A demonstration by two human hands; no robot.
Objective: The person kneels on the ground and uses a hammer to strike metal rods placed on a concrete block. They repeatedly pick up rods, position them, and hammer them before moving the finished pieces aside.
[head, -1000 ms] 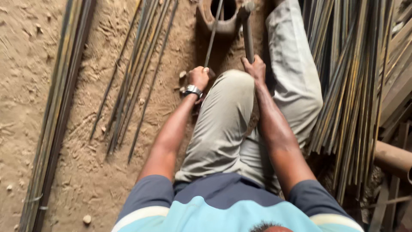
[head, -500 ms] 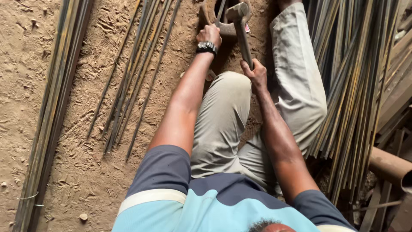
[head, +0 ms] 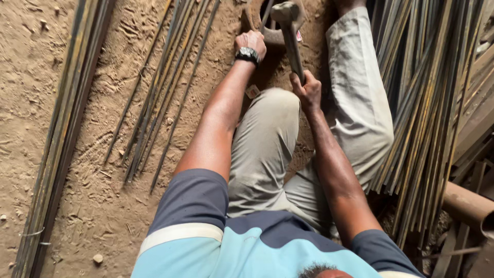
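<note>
— What are the hands doing?

— The right hand [head: 307, 90] is reaching forward, fingers wrapping tight round the hammer [head: 289, 36] handle. The hammer head is sitting over the ring [head: 253, 20] on the sand.

— And the other?

— The left hand [head: 250, 42] is stretching out straight, fist closing on a thin rod [head: 266, 14] at the ring.

— Is the rod going inside?

— I cannot tell. The hammer is hiding part of the ring, and the top edge is cutting it off.
</note>
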